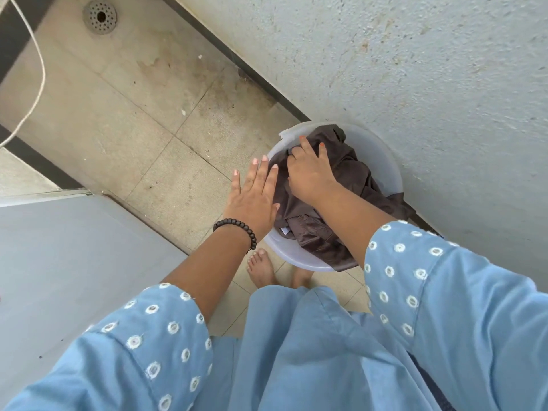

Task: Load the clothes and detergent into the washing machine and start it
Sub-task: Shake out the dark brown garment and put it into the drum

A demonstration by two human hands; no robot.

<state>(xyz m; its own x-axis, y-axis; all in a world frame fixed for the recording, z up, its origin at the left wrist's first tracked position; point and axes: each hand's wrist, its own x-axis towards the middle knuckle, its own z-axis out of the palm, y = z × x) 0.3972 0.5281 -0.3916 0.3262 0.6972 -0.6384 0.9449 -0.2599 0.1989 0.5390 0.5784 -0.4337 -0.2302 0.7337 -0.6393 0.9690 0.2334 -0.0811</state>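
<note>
One tub (299, 256) — brown clothes (350, 179), right hand (311, 170) gripping

No text, brand or number can be read anywhere here. A small white tag (284, 231) shows on the dark brown clothes (347, 173) in the white plastic tub (382, 161), but any print on it is too small to read.
</note>
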